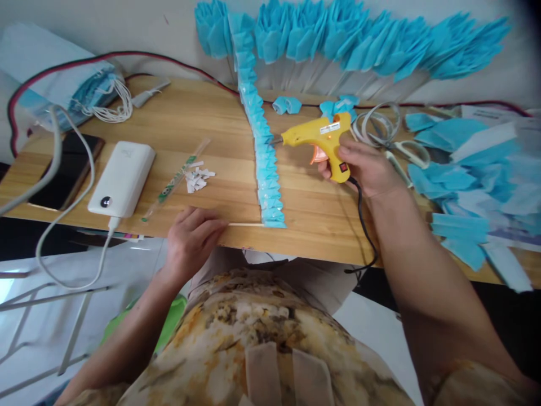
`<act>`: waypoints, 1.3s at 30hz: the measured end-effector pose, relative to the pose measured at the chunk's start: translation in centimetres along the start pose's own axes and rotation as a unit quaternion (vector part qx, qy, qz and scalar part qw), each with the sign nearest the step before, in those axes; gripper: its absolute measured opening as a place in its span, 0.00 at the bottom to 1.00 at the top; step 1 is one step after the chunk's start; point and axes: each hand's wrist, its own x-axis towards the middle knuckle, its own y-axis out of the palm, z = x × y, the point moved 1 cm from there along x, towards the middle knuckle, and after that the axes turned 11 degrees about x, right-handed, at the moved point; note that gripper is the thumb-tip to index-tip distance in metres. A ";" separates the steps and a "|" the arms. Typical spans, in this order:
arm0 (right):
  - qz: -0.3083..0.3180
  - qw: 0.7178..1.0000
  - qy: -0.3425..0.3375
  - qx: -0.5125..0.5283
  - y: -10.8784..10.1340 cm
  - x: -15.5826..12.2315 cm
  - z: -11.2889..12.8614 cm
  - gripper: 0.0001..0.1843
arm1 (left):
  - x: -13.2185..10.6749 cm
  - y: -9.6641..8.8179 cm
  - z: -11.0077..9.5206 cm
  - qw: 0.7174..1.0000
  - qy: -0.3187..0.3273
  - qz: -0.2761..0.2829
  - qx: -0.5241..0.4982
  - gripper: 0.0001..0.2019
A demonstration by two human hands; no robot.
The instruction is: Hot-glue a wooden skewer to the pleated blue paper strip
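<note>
A long pleated strip of light blue material (261, 132) runs across the table from the back to the front edge. My left hand (192, 239) is closed on a thin pale stick (245, 224), whose far end meets the near end of the strip. In my right hand (369, 166) is a yellow hot glue gun (321, 138), gripped by its handle. The gun's nozzle points left and sits at the right edge of the strip; whether it touches cannot be made out. A black cord (363, 225) hangs from the handle.
Several blue pleated flowers (310, 31) on stems lean at the wall. Blue cut pieces (456, 175) lie at right beside scissors (409, 155). A white power bank (122, 177), dark phone (67, 169), plastic wrapper (175, 183) and white scraps (198, 179) are at left.
</note>
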 end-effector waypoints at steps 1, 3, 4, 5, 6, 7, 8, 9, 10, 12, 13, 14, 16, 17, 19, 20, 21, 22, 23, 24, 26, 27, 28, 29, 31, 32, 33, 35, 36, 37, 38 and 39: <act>-0.007 1.000 -0.002 0.004 0.0 0.0 0.0 0.24 | 0.0 0.0 0.0 1.000 -0.004 0.000 0.002 0.04; -0.012 1.000 -0.008 0.007 0.1 0.1 0.1 0.23 | 0.0 0.1 0.0 1.000 -0.012 0.003 0.004 0.04; -0.013 1.000 -0.011 0.008 0.1 0.1 0.1 0.23 | 0.0 0.1 0.0 1.000 -0.012 0.006 0.005 0.04; -0.014 1.000 -0.014 0.008 0.1 0.2 0.0 0.22 | 0.0 0.2 0.0 1.000 -0.010 0.009 0.006 0.04; -0.016 1.000 -0.016 0.006 0.1 0.2 0.0 0.22 | 0.0 0.1 0.0 1.000 -0.006 0.011 0.006 0.04; -0.018 1.000 -0.018 0.005 0.1 0.2 0.0 0.21 | 0.0 0.1 0.0 1.000 -0.002 0.013 0.006 0.04; -0.021 1.000 -0.018 0.002 0.1 0.2 0.0 0.21 | -0.1 0.1 0.0 1.000 0.001 0.013 0.005 0.04; -0.023 1.000 -0.016 -0.001 0.1 0.2 0.0 0.22 | -0.1 0.0 0.0 1.000 0.002 0.014 0.003 0.04; -0.025 1.000 -0.014 -0.003 0.0 0.2 -0.1 0.22 | -0.2 -0.1 0.1 1.000 0.001 0.017 0.003 0.04; -0.025 1.000 -0.011 -0.003 -0.1 0.3 -0.1 0.23 | -0.3 -0.3 0.1 1.000 -0.005 0.025 0.002 0.05; -0.023 1.000 -0.008 -0.003 -0.1 0.3 -0.1 0.23 | -0.4 -0.4 0.2 1.000 -0.007 0.030 0.002 0.05; -0.021 1.000 -0.008 -0.001 -0.2 0.3 -0.1 0.22 | -0.4 -0.5 0.2 0.999 -0.008 0.032 0.001 0.06; -0.016 1.000 -0.008 0.001 -0.2 0.3 -0.1 0.21 | -0.5 -0.6 0.3 0.999 -0.008 0.031 0.000 0.06; -0.013 1.000 -0.007 0.001 -0.2 0.2 0.0 0.21 | -0.6 -0.7 0.4 1.000 -0.009 0.028 0.001 0.06; 0.002 1.000 0.001 -0.002 -0.2 -0.1 0.1 0.19 | -0.7 -0.7 0.6 1.000 -0.014 0.025 0.002 0.06; 0.015 1.000 0.010 -0.008 -0.2 -0.2 0.2 0.18 | -0.8 -0.7 0.7 1.000 -0.018 0.025 0.002 0.06; 0.029 0.999 0.022 -0.016 -0.2 -0.4 0.3 0.17 | -0.8 -0.6 0.8 0.999 -0.022 0.026 0.002 0.06; 0.043 0.998 0.035 -0.027 -0.1 -0.6 0.4 0.15 | -0.9 -0.5 0.8 0.999 -0.025 0.027 0.001 0.06; 0.054 0.997 0.049 -0.040 -0.1 -0.7 0.4 0.14 | -0.9 -0.5 0.9 0.999 -0.026 0.028 0.001 0.06; 0.065 0.994 0.064 -0.054 0.0 -0.9 0.5 0.13 | -1.0 -0.4 0.9 0.999 -0.027 0.028 0.002 0.06; 0.084 0.990 0.089 -0.071 0.1 -1.0 0.5 0.10 | -1.0 -0.3 0.9 0.999 -0.027 0.025 0.008 0.06; 0.092 0.988 0.097 -0.074 0.1 -1.0 0.5 0.08 | -1.1 -0.3 0.9 0.999 -0.028 0.022 0.012 0.07; 0.099 0.987 0.104 -0.073 0.1 -0.9 0.5 0.08 | -1.1 -0.2 0.9 0.999 -0.028 0.019 0.016 0.07; 0.105 0.986 0.110 -0.070 0.2 -0.8 0.6 0.07 | -1.1 -0.2 0.9 0.999 -0.028 0.016 0.019 0.07; 0.111 0.985 0.120 -0.063 0.2 -0.5 0.8 0.07 | -1.1 -0.1 0.9 0.999 -0.024 0.012 0.022 0.07; 0.114 0.984 0.124 -0.062 0.2 -0.2 0.9 0.07 | -1.1 0.0 0.9 0.999 -0.021 0.010 0.024 0.07; 0.122 0.982 0.128 -0.065 0.2 0.1 1.1 0.08 | -1.1 0.0 0.9 0.999 -0.018 0.008 0.026 0.07; 0.146 0.977 0.137 -0.081 0.4 0.6 1.4 0.09 | -1.2 0.1 0.9 0.999 -0.014 0.000 0.030 0.07; 0.160 0.973 0.141 -0.091 0.5 0.9 1.5 0.10 | -1.3 0.2 0.9 0.999 -0.013 -0.005 0.031 0.07; 0.173 0.969 0.146 -0.100 0.6 1.2 1.6 0.11 | -1.3 0.2 0.9 0.999 -0.012 -0.009 0.030 0.06; 0.182 0.966 0.149 -0.104 0.7 1.4 1.6 0.12 | -1.3 0.2 0.9 0.999 -0.011 -0.011 0.030 0.06; 0.186 0.965 0.151 -0.103 0.7 1.5 1.6 0.12 | -1.4 0.2 0.9 0.999 -0.010 -0.012 0.029 0.07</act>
